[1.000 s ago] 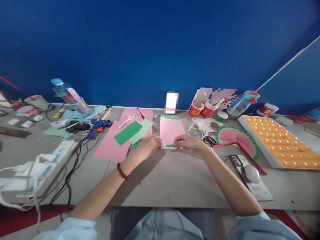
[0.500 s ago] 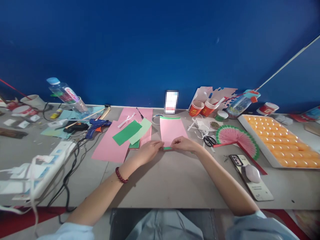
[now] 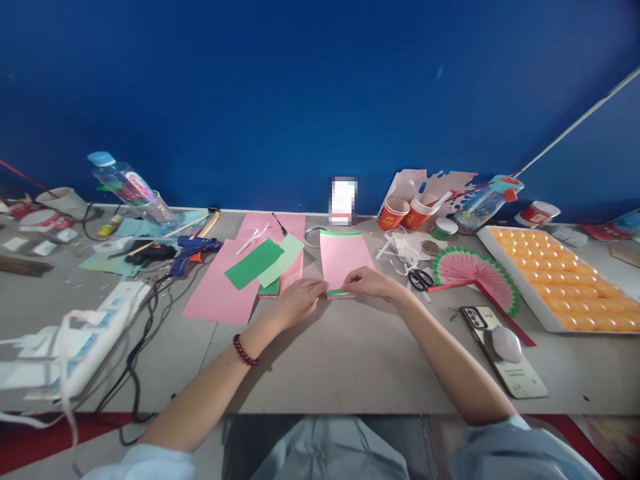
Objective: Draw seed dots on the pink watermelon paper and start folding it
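In the head view a pink sheet of paper (image 3: 345, 257) lies on the desk in front of me, with a green strip along its far edge and another along its near edge. My left hand (image 3: 304, 297) pinches the near left corner of this sheet, fingers closed. Close by on the right, my right hand (image 3: 367, 283) has thumb and fingers pressed together on the near edge, over the green strip. Left of the sheet, a dark green paper piece (image 3: 254, 264) and a light green paper piece (image 3: 284, 260) rest on larger pink paper (image 3: 220, 287).
A blue glue gun (image 3: 193, 252) and a power strip (image 3: 100, 333) are on the left. To the right are black-handled scissors (image 3: 420, 280), a watermelon-patterned paper fan (image 3: 477, 270), a phone (image 3: 503, 353) and a tray of orange balls (image 3: 570, 277). Red paper cups (image 3: 394, 213) stand behind.
My right hand has lifted slightly and its fingers have shifted along the near edge, showing more of the green strip. My left hand stays at the corner.
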Available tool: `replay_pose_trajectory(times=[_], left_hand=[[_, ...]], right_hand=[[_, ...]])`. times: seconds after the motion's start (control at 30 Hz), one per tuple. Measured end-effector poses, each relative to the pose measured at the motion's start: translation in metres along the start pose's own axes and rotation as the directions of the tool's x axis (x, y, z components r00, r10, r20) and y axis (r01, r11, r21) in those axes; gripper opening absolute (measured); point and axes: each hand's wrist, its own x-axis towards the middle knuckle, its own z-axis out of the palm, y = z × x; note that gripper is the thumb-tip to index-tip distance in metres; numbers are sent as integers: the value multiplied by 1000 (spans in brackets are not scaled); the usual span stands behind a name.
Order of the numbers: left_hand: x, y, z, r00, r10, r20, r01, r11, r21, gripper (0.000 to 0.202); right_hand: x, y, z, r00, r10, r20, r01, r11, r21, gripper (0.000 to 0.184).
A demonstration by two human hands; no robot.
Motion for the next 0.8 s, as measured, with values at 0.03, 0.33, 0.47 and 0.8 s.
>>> replay_pose_trajectory(times=[0.03,0.33,0.47,0.8], left_hand=[[0,0,0,1000,-8,-2,8,1000,-2,32],[-4,-2,2,999,-19,-42,19,1000,-10,35],[-3,-3,4,998,-24,-57,24,1000,-11,34],[-2,-4,5,996,5,-84,-6,1000,-9,33]], right_hand=[[0,-2,-2,1000,3,14,-3,1000,-8,24],[1,-5,-5,994,10,108,-14,999,33,24],[2,-3,0,999,9,48,-10,1000,23,22],[5,2,9,1000,13,-22,-15,998,-56,18]])
